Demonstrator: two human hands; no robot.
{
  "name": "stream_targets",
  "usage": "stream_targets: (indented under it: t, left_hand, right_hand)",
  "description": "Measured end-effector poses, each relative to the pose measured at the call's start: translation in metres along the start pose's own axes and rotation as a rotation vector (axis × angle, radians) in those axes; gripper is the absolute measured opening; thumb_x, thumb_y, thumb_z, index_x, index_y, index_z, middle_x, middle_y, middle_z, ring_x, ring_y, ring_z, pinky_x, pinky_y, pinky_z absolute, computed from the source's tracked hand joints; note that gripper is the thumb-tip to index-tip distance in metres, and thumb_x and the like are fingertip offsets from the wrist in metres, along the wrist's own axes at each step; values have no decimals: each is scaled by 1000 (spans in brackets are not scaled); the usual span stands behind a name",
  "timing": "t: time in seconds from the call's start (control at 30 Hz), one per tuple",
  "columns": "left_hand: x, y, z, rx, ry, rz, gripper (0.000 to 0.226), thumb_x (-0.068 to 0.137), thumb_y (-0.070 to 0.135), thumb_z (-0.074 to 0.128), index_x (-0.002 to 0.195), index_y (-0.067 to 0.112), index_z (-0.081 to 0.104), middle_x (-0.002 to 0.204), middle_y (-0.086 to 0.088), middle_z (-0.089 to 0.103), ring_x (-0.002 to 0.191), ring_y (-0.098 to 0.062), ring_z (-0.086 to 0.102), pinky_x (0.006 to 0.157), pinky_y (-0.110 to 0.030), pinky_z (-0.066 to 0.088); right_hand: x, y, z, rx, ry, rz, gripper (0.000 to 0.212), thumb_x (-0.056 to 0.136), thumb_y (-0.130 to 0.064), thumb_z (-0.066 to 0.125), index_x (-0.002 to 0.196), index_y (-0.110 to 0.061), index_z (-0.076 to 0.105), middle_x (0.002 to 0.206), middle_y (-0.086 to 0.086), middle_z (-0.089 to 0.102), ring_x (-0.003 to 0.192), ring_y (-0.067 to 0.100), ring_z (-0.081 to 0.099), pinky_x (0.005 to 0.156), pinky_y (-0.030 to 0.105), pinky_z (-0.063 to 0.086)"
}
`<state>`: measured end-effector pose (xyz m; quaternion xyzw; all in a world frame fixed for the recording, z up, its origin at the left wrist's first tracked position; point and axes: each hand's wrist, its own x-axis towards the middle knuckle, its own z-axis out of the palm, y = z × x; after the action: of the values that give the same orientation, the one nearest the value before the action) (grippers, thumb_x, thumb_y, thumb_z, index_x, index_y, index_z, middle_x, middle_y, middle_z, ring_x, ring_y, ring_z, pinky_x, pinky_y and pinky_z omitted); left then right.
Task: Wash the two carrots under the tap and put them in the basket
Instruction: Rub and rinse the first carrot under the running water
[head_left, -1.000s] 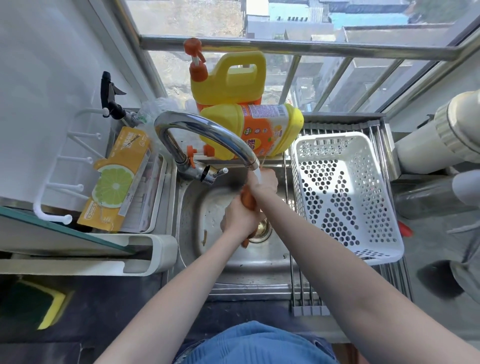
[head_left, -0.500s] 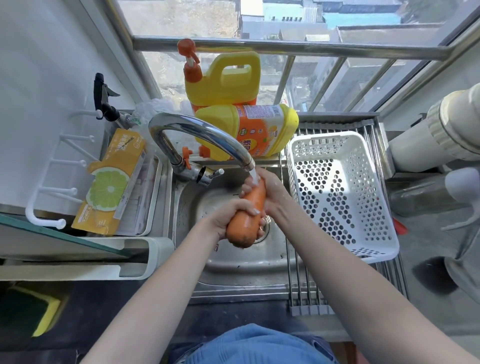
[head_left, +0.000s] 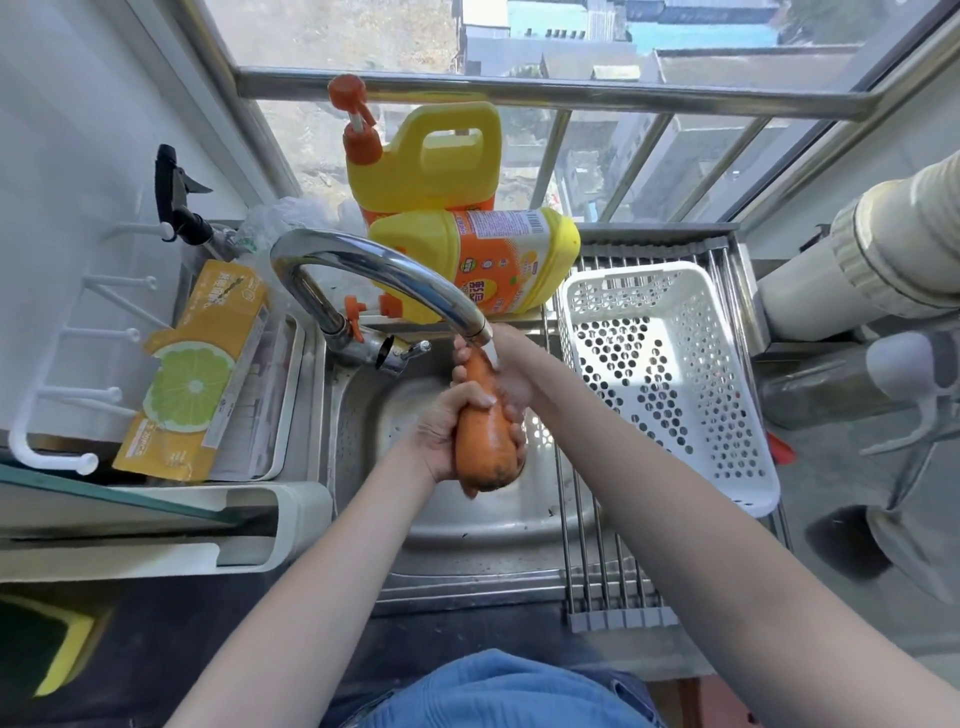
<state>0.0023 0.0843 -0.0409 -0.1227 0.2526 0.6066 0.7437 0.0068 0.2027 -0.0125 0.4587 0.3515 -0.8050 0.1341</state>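
Note:
An orange carrot (head_left: 483, 441) is held over the steel sink (head_left: 358, 431), its thin end up under the running chrome tap (head_left: 374, 270). My left hand (head_left: 441, 431) grips the carrot's thick lower part. My right hand (head_left: 511, 384) wraps its fingers round the carrot's upper part from the right, in the water stream. A second carrot is not visible. The white perforated basket (head_left: 727, 364) stands with nothing in it on a metal rack to the right of the sink.
Two yellow detergent bottles (head_left: 431, 156) stand behind the tap by the window bars. A lime-printed box (head_left: 192, 374) lies in a tray at left, beside a white wall rack (head_left: 52, 405). A yellow-green sponge (head_left: 57, 644) sits bottom left. White pipes (head_left: 883, 244) run at right.
The carrot has been lifted and turned so its thick end shows nearer to me. My left hand has slid down it, and my right hand rubs the upper part under the stream.

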Motion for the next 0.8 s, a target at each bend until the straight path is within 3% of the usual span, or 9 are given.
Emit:
stream_targets:
  t: [0.13,0.2,0.3,0.37,0.47,0.53,0.6,0.7,0.8]
  left_hand:
    - [-7,11,-3,216,233,-61,44,49,4,76,90,1,59,72,-12,63,62,-24,63,69,-40,55]
    - [-6,16,-1,384,348,-70,27,63,3,67,88,3,58,69,-12,65,62,-25,64,77,-43,53]
    - [-2,20,4,631,540,-83,25,65,3,67,89,4,60,70,-10,68,71,-27,65,94,-52,50]
    - [2,15,12,714,622,-56,24,64,4,68,87,4,60,73,-12,68,77,-29,65,96,-52,50]
    - [12,6,16,882,807,75,14,67,15,66,80,8,63,84,-13,70,89,-33,68,88,-44,55]
    - [13,4,15,1130,920,138,20,70,29,58,78,12,65,83,-10,71,81,-30,67,75,-39,56]
    - [9,8,9,1293,955,157,21,70,29,59,82,13,66,76,-6,70,71,-26,66,69,-38,55]
    - [2,11,9,804,625,83,25,83,22,67,95,2,60,70,-11,63,53,-23,60,58,-32,56]
    - [-5,13,23,525,374,26,46,86,48,62,88,2,59,69,-12,59,52,-21,59,53,-30,55]
  right_hand:
    - [6,11,6,15,136,-96,27,99,-4,42,73,-5,49,50,6,48,34,12,45,37,17,42]
    - [10,16,6,-43,212,-129,29,97,-2,46,69,-3,50,55,10,50,36,14,46,37,17,43]
    - [11,20,3,-121,311,-177,30,96,-5,51,66,-1,51,41,7,53,29,13,50,33,16,41]
    - [16,22,1,-150,377,-195,31,95,-8,53,66,-1,51,40,6,54,27,13,51,32,17,41]
    - [28,28,-2,-244,502,-254,32,94,-13,55,63,-3,57,57,9,59,50,25,60,58,38,59]
    - [22,33,-6,-496,584,-389,30,96,-18,52,71,-6,64,63,4,63,59,20,60,65,32,55]
    - [14,38,-13,-508,501,-524,23,99,-19,50,81,-10,62,68,2,66,62,13,62,63,23,52]
    - [6,37,-26,-73,88,-417,20,101,-24,50,109,-7,55,94,15,73,85,28,71,82,37,58]
    - [-5,35,-33,-51,-211,-182,46,99,-45,43,114,-9,66,119,16,69,111,28,65,104,43,47]
